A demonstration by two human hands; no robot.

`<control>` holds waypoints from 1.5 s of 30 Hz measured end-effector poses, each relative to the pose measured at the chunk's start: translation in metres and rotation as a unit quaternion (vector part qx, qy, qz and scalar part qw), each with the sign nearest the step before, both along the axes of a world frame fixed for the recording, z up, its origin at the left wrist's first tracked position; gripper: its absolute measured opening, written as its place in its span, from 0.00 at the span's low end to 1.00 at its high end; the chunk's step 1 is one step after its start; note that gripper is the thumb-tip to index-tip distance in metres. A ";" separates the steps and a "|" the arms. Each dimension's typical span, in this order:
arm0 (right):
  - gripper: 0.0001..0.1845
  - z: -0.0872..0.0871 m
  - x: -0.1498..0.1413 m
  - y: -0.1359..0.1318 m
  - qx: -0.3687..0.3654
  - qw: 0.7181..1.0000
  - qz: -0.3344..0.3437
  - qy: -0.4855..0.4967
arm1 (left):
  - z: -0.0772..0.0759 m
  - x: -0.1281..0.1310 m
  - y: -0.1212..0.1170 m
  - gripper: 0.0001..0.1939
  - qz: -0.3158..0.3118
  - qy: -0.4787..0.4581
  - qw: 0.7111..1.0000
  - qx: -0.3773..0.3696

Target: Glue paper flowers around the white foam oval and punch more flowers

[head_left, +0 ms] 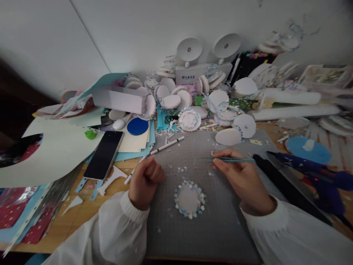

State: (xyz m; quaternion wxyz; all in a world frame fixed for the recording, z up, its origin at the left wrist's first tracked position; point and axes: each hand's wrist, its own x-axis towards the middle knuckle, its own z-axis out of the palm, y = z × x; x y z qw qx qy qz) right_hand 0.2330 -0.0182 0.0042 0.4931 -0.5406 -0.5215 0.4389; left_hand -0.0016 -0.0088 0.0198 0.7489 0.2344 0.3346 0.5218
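My right hand [242,176] grips a pair of thin teal tweezers [238,160], their tips pointing left above the grey cutting mat [171,235]. I cannot make out anything between the tips. Curled into a fist at the mat's left side is my left hand [146,180], with nothing seen in it. Between and below my hands lies a round white disc [188,198], edged with small pale blue and white stars. A few loose stars [182,169] are scattered just above the disc. A white pen with dark bands [167,145] lies beyond my left hand.
White discs, some star-trimmed [189,119], pile up along the back. At left are a phone [103,154], a blue round lid [137,126] and paper sheets [60,147]. A dark blue glue gun [311,169] with a red light lies at right, beside a black strip [284,184].
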 end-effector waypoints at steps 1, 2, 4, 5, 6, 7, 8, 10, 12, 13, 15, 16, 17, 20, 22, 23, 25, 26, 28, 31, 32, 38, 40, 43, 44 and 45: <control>0.10 0.000 -0.002 0.001 0.023 1.000 -0.001 -0.010 | 0.000 -0.001 0.000 0.28 -0.008 -0.022 1.000 -0.015; 0.10 0.000 -0.003 0.002 0.044 0.999 -0.001 -0.015 | 0.000 -0.001 0.001 0.28 -0.013 -0.041 0.999 -0.028; 0.10 0.000 -0.007 0.003 0.064 0.998 -0.002 -0.018 | 0.000 -0.002 0.001 0.27 -0.014 -0.072 0.996 -0.053; 0.10 0.000 -0.009 0.002 0.062 0.998 -0.005 -0.018 | 0.000 -0.003 0.002 0.27 -0.013 -0.085 0.994 -0.064; 0.10 0.000 -0.010 0.001 0.059 0.998 -0.009 -0.019 | 0.001 -0.003 0.002 0.26 -0.011 -0.097 0.992 -0.075; 0.10 0.000 -0.011 0.000 0.056 0.998 -0.013 -0.020 | 0.001 -0.003 0.003 0.26 -0.009 -0.107 0.991 -0.084; 0.10 0.000 -0.012 -0.002 0.053 0.998 -0.013 -0.022 | 0.002 -0.004 0.003 0.25 -0.007 -0.117 0.989 -0.092; 0.10 0.000 -0.014 -0.004 0.055 0.998 -0.006 -0.033 | 0.002 -0.005 0.004 0.25 -0.005 -0.131 0.986 -0.105; 0.09 0.000 -0.015 -0.006 0.064 0.997 0.013 -0.051 | 0.003 -0.005 0.004 0.25 -0.002 -0.139 0.984 -0.111; 0.08 -0.001 -0.015 -0.007 0.065 0.996 0.025 -0.057 | 0.003 -0.005 0.004 0.25 -0.001 -0.141 0.984 -0.113; 0.09 -0.002 -0.016 -0.007 0.061 0.995 0.048 -0.060 | 0.002 -0.005 0.004 0.25 -0.001 -0.145 0.983 -0.116; 0.10 -0.003 -0.017 -0.007 0.055 0.995 0.059 -0.058 | 0.002 -0.005 0.004 0.25 -0.002 -0.147 0.982 -0.116; 0.10 -0.003 -0.018 -0.007 0.049 0.995 0.067 -0.057 | 0.002 -0.005 0.004 0.25 -0.003 -0.148 0.982 -0.116; 0.10 -0.006 -0.020 -0.007 0.035 0.995 0.080 -0.057 | 0.002 -0.005 0.004 0.25 -0.009 -0.151 0.982 -0.115; 0.10 -0.008 -0.020 -0.008 0.029 0.995 0.082 -0.055 | 0.002 -0.005 0.003 0.25 -0.013 -0.150 0.982 -0.115; 0.10 -0.009 -0.020 -0.008 0.027 0.995 0.083 -0.054 | 0.002 -0.005 0.003 0.25 -0.016 -0.150 0.982 -0.114; 0.10 -0.010 -0.020 -0.008 0.027 0.995 0.083 -0.053 | 0.001 -0.005 0.002 0.24 -0.029 -0.151 0.982 -0.107; 0.10 -0.010 -0.020 -0.008 0.029 0.995 0.082 -0.054 | 0.001 -0.004 0.002 0.24 -0.040 -0.153 0.982 -0.101; 0.11 -0.009 -0.019 -0.007 0.031 0.995 0.079 -0.055 | -0.001 -0.003 0.000 0.25 -0.070 -0.156 0.982 -0.085; 0.12 -0.007 -0.019 -0.008 0.027 0.995 0.077 -0.060 | -0.004 0.002 -0.005 0.27 -0.126 -0.152 0.978 -0.062; 0.12 -0.007 -0.019 -0.008 0.025 0.995 0.077 -0.065 | -0.005 0.004 -0.008 0.28 -0.144 -0.151 0.976 -0.058; 0.10 -0.008 -0.018 -0.008 0.030 0.993 0.081 -0.083 | -0.013 0.015 -0.019 0.31 -0.228 -0.178 0.955 -0.058; 0.10 -0.009 -0.019 -0.008 0.026 0.993 0.084 -0.083 | -0.013 0.015 -0.019 0.30 -0.237 -0.201 0.949 -0.052; 0.10 -0.010 -0.021 -0.008 0.028 0.992 0.087 -0.092 | -0.009 0.012 -0.016 0.28 -0.214 -0.210 0.953 -0.044; 0.10 -0.009 -0.021 -0.008 0.028 0.991 0.088 -0.092 | -0.007 0.011 -0.014 0.27 -0.192 -0.192 0.961 -0.044; 0.10 -0.008 -0.021 -0.008 0.030 0.992 0.087 -0.090 | -0.006 0.010 -0.012 0.26 -0.166 -0.163 0.972 -0.042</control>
